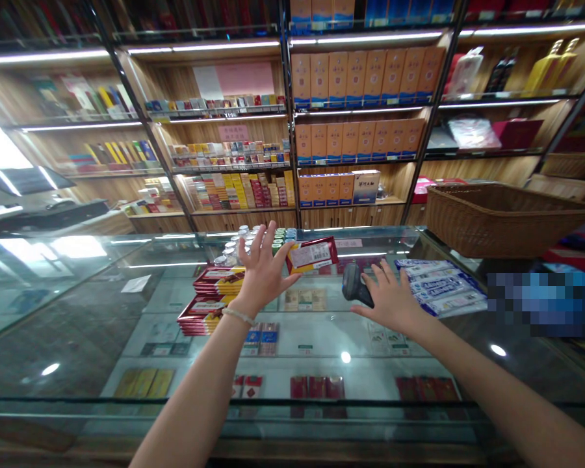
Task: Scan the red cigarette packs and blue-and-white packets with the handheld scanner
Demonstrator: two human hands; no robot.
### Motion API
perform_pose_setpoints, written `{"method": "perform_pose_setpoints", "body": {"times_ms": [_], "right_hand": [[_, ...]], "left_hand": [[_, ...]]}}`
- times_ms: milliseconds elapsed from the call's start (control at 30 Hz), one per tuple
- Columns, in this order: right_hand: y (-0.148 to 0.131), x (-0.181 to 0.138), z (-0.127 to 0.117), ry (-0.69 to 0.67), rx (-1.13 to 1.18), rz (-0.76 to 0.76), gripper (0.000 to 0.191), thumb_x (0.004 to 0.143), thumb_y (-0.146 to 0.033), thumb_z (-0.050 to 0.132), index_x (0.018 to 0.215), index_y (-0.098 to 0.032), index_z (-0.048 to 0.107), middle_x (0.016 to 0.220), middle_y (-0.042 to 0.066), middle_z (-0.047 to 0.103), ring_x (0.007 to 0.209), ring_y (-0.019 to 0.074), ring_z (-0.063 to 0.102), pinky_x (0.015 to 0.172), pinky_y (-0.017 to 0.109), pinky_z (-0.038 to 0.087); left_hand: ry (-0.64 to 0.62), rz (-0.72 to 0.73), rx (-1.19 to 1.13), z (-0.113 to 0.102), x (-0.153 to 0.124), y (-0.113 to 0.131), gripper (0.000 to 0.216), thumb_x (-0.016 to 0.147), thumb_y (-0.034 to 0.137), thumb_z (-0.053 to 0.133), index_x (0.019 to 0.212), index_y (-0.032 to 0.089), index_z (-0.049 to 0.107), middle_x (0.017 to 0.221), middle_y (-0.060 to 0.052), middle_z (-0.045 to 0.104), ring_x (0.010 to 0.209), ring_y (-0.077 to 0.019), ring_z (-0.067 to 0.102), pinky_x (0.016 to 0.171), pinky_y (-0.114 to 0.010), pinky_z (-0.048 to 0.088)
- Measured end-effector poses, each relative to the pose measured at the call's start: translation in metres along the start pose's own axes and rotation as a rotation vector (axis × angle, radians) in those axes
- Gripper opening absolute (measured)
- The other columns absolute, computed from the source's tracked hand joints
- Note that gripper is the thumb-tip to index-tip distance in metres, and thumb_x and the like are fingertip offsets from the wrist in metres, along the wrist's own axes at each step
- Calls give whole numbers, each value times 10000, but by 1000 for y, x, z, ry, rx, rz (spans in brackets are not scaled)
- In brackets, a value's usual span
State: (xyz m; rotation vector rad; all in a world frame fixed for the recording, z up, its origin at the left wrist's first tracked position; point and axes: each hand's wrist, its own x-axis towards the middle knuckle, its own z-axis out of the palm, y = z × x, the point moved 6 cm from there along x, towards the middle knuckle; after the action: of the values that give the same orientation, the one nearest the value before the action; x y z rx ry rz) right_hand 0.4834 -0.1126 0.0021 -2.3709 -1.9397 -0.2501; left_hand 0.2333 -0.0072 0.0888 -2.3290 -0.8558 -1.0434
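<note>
My left hand (pixel 263 268), wearing a pale bracelet, pinches a red and yellow snack packet (pixel 314 255) at its left edge between index finger and thumb. Its other fingers are spread. The packet is tilted, its white barcode label facing me. My right hand (pixel 394 298) is at the handle of a dark handheld barcode scanner (pixel 353 282), several fingers stretched out beyond it. The scanner's head is close to the packet's lower right corner. Left of and partly behind my left hand lie two stacks of similar red and yellow packets (pixel 201 314) on the glass counter (pixel 322 335).
Blue and white packets (pixel 441 286) lie right of my right hand. A wicker basket (pixel 507 218) stands at the far right. Small cans (pixel 231 247) are behind my left hand. Shelves of boxes (pixel 365 78) line the back wall.
</note>
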Motion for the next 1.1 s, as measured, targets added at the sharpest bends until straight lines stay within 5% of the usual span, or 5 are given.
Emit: {"method": "perform_pose_setpoints", "body": {"times_ms": [133, 267, 800, 967, 1100], "right_hand": [[-6, 1, -8, -37, 28, 6, 751, 878, -708, 631, 1362, -134, 648, 1511, 262, 507, 1422, 443, 440, 1082, 600, 440], [-9, 5, -9, -133, 66, 18, 549, 919, -568, 646, 1248, -129, 675, 1376, 229, 551, 1255, 378, 581, 960, 466, 528], [-12, 3, -14, -202, 59, 128, 413, 936, -337, 582, 1292, -130, 544, 1219, 195, 680, 1062, 361, 742, 802, 395, 520], [-1, 0, -20, -96, 117, 142, 422, 943, -370, 564, 1302, -150, 538, 1237, 178, 668, 998, 344, 744, 761, 381, 508], [5, -3, -34, 77, 411, 102, 364, 877, -355, 612, 1197, -183, 596, 1178, 130, 704, 1039, 308, 717, 811, 357, 512]], "left_hand": [[-13, -21, -2, 0, 0, 0, 650, 752, 518, 862, 1326, 281, 669, 1737, -185, 261, 1597, -441, 245, 1272, -695, -11], [-25, -14, 2, 1, 0, 0, 659, 751, 516, 862, 1334, 281, 664, 1733, -185, 274, 1598, -439, 245, 1271, -698, 7], [-29, -5, 16, 0, 1, 2, 678, 738, 527, 871, 1329, 282, 648, 1737, -187, 261, 1602, -433, 236, 1265, -701, -8], [6, -20, 29, -6, 3, 0, 654, 743, 517, 871, 1317, 287, 659, 1747, -166, 239, 1599, -435, 246, 1270, -691, -8], [19, -60, 51, -12, 5, -7, 719, 712, 517, 900, 1347, 296, 646, 1753, -166, 213, 1602, -443, 229, 1263, -707, 11]]}}
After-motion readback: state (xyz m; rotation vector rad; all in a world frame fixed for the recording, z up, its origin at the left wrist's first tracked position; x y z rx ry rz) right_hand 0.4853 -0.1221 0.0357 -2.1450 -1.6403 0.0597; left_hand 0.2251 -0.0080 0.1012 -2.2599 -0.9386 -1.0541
